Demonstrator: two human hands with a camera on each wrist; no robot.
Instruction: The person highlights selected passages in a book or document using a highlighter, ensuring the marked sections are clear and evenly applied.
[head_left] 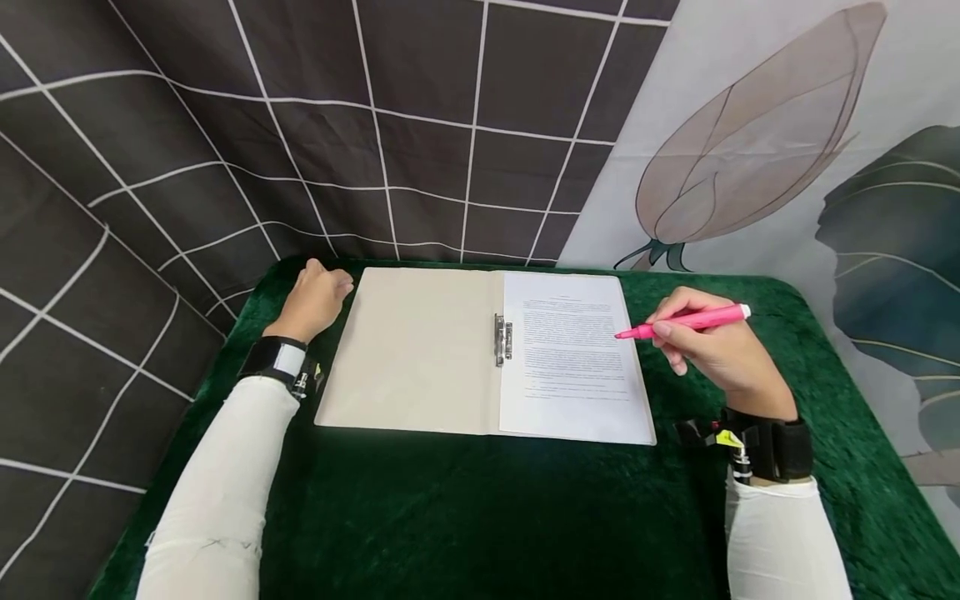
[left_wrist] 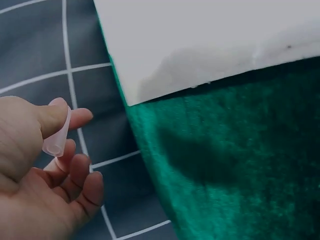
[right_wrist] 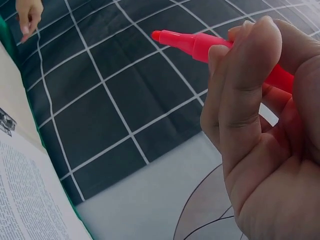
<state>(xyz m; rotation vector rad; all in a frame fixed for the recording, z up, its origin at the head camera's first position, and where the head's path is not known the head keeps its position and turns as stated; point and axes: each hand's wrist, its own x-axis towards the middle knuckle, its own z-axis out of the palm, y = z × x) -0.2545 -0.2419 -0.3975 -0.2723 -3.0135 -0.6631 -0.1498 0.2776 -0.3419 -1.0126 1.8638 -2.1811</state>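
My right hand (head_left: 708,342) holds an uncapped pink marker (head_left: 708,318) above the right edge of a printed sheet (head_left: 573,358); in the right wrist view its red-pink tip points away from the fingers. In the left wrist view, a small translucent whitish cap (left_wrist: 58,137) is pinched between the thumb and index finger of my left hand (head_left: 311,297). That hand is beside the far left corner of an open cream folder (head_left: 420,350). The sheet lies on the folder's right half, next to a metal clip (head_left: 500,340) at the spine.
A dark green plush cloth (head_left: 480,517) covers the table under the folder. Behind and to the left hangs a dark curtain (head_left: 427,150) with a white grid. At the right is a white fabric (head_left: 750,50) with a large leaf print.
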